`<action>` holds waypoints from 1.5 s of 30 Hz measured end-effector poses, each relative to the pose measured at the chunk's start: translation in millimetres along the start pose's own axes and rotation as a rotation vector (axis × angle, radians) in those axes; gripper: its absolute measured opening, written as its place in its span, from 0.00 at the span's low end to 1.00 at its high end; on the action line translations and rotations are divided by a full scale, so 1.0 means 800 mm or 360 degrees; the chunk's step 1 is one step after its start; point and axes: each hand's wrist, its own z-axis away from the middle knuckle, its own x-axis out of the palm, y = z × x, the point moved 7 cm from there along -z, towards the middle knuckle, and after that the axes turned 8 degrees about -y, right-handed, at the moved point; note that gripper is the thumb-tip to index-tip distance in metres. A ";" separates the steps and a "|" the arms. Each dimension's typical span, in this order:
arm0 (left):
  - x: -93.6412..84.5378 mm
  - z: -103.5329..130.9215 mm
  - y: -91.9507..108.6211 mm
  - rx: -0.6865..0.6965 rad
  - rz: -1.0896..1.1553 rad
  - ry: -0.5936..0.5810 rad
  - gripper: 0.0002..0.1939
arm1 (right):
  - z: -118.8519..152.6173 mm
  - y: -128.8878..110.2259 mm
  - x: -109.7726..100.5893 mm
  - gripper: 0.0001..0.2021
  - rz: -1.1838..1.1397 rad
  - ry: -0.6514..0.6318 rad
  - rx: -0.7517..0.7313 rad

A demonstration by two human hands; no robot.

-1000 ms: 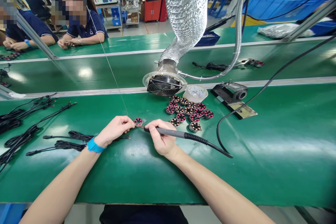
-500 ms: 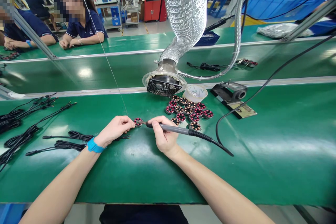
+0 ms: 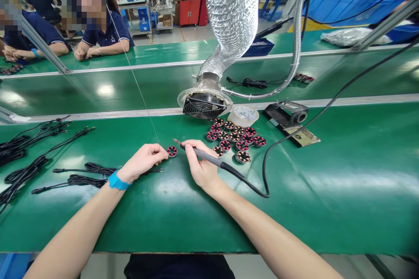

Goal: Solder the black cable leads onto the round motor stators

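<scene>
My left hand [image 3: 150, 157], a blue band at its wrist, is closed in a pinch. A thin solder wire [image 3: 144, 102] runs down from above into its fingers. Their tips meet the left edge of a small round motor stator [image 3: 172, 151] with red windings, which lies on the green bench. In my right hand [image 3: 202, 168] is a grey soldering iron [image 3: 206, 155], held like a pen. Its tip is just above and to the right of the stator, apart from it. Several more stators [image 3: 234, 137] with red or copper windings stand grouped beyond my right hand.
A fan hood [image 3: 205, 105] on a foil duct hangs over the bench. A tape roll [image 3: 244, 116] and an iron stand [image 3: 290, 117] are at the back. Black cables [image 3: 87, 180] lie left. Across the bench, people sit, one resting both forearms [image 3: 101, 49] on the far table.
The soldering iron has lifted off the stator and its tip has swung up and away, the handle tilting more steeply. Its cord has shifted left. My left hand has stayed in place.
</scene>
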 end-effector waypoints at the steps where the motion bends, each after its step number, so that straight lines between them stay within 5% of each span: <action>1: 0.000 0.000 0.000 -0.0001 0.0003 -0.0003 0.13 | -0.001 0.002 0.002 0.09 0.0003 -0.0021 0.0024; 7: 0.000 0.000 -0.002 0.0005 0.0008 -0.0011 0.13 | -0.003 0.013 0.016 0.11 0.0093 -0.0180 0.0111; 15: 0.000 0.000 -0.001 0.0006 -0.0009 -0.0008 0.14 | 0.002 0.024 0.042 0.36 0.0047 -0.0501 0.0021; 23: 0.002 0.002 0.004 0.0009 -0.0017 -0.0008 0.14 | 0.007 0.036 0.060 0.34 -0.0103 -0.0620 -0.0033; 34: -0.001 0.011 0.027 0.0241 0.0102 -0.0078 0.16 | -0.003 0.021 0.032 0.29 -0.0023 -0.0360 -0.0115; 45: -0.010 0.027 0.051 0.0448 -0.0026 0.0145 0.13 | 0.001 -0.008 0.011 0.27 0.0112 -0.0123 -0.0369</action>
